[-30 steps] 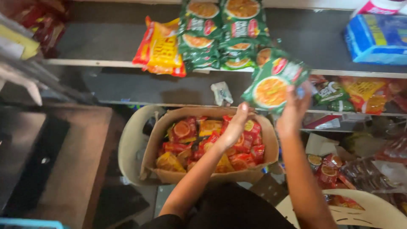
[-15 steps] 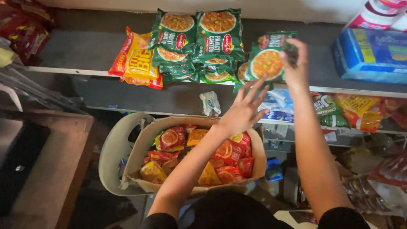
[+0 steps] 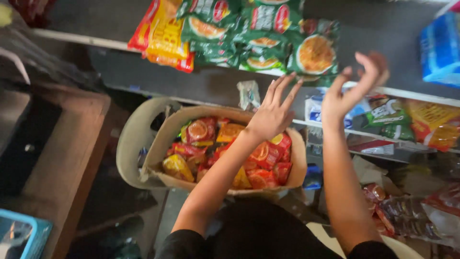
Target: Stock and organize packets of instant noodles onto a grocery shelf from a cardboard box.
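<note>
Fingers spread wide, empty, both hands hover at the shelf point(image 3: 421, 96): the left hand point(image 3: 273, 112) and right hand point(image 3: 352, 88) flank a green noodle packet point(image 3: 314, 52) lying on the shelf edge. Squaring it against its neighbours point(image 3: 261, 36) would seat it best, above the packet-filled box point(image 3: 172, 139).

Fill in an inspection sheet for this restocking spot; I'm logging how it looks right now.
Surface: dark shelf, white front edge.
Job's things: green noodle packets lying on the shelf; cardboard box of red and yellow packets below.
Clutter: yellow-red packets, blue pack, mixed packets on the lower shelf.
Grippers: left hand and right hand open, empty, just below the green packets.
Cables: nothing seen.
Surroundings: wooden counter at left.
</note>
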